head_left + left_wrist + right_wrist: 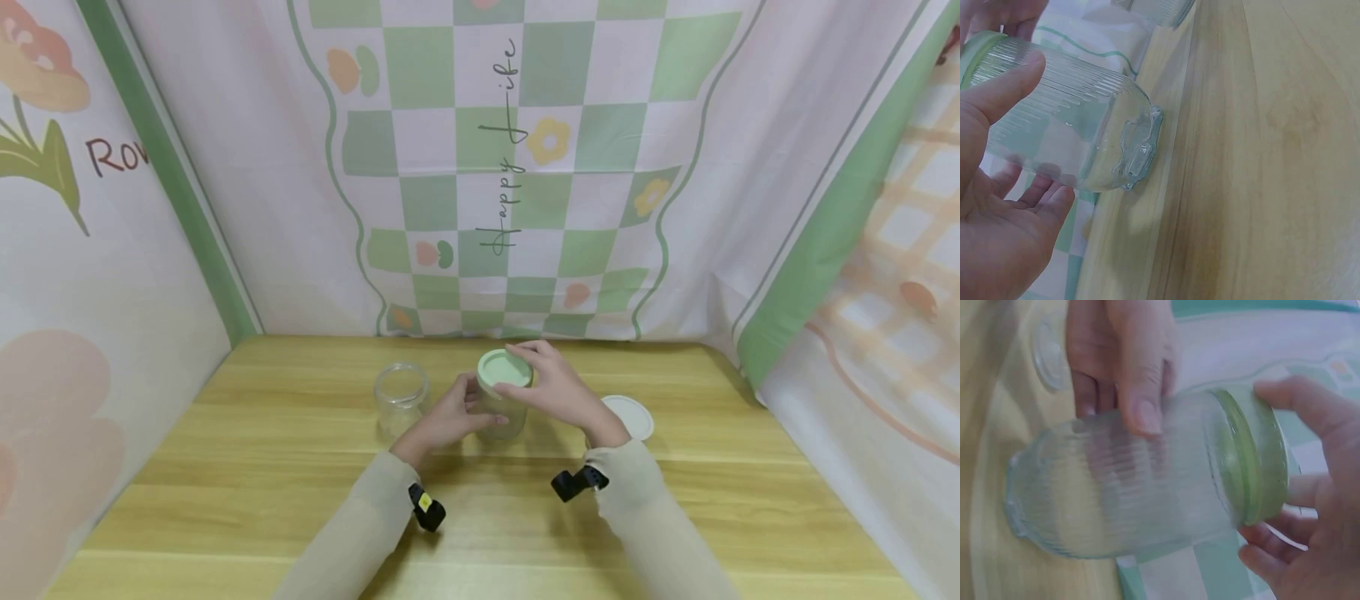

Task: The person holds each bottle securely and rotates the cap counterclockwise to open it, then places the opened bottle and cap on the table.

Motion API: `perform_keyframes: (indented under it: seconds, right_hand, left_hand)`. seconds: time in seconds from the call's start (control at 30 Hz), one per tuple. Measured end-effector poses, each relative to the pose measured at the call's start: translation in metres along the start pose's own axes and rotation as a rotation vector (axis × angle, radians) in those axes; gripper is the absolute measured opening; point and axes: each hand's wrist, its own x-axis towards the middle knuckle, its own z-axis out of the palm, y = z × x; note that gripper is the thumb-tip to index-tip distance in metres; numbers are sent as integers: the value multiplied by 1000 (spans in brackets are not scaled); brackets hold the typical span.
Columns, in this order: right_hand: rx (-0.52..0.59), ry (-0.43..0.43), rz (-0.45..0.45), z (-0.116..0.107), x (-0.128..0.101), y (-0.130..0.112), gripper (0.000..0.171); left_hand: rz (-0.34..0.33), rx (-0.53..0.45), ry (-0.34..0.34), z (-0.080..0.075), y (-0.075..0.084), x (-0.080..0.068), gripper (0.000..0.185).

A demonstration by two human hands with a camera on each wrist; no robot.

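so there's a ribbed glass jar (501, 412) standing upright on the wooden bench (300, 500), base down on the wood and mouth pointing straight up, so its long axis runs vertical; in the wrist views it only looks sideways because those cameras are tilted. The pale green lid (505, 368) sits on top of the mouth. The left hand (448, 417) is wrapped round the jar's body from its own side, thumb across the ribbed wall facing the person and fingers curled round the far side, which the right wrist view shows pretty clearly. The right hand (558, 387) comes over from the other side and holds the lid, fingertips spread round its rim and the palm arched above it. So both hands are closed on something, left on the glass, right on the lid, with the jar squeezed in between them. Just past the left hand, on its outer side, stands a second clear jar (401, 398) with an open mouth, near but not touching. On the outer side of the right hand, just beside the wrist, a white lid (632, 414) lies flat on the bench. Each wrist carries a small black camera mount. Behind the bench hangs a checked green and white cloth (525, 167)
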Motion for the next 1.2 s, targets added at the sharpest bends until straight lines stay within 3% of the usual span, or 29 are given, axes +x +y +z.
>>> perform_keyframes:
  seconds: [0.33,0.7,0.87,1.03,1.2]
  right_hand:
    - [198,-212,-45,-15,12,20,69]
    - [267,-251,-106,-15,14,26,69]
    - [291,-227,-35,-12,10,21,71]
    - [278,-123,90,-2,7,11,74]
    - [115,49,153,11,5,-7,85]
  left_hand:
    - [8,-8,-13,0,-1,1,81]
    - [13,-8,-12,-1,-2,1,82]
    - [11,9,-11,-1,-1,1,83]
    - [15,5,-19,-1,-1,0,83]
    - [0,7,-17,-2,-1,0,82]
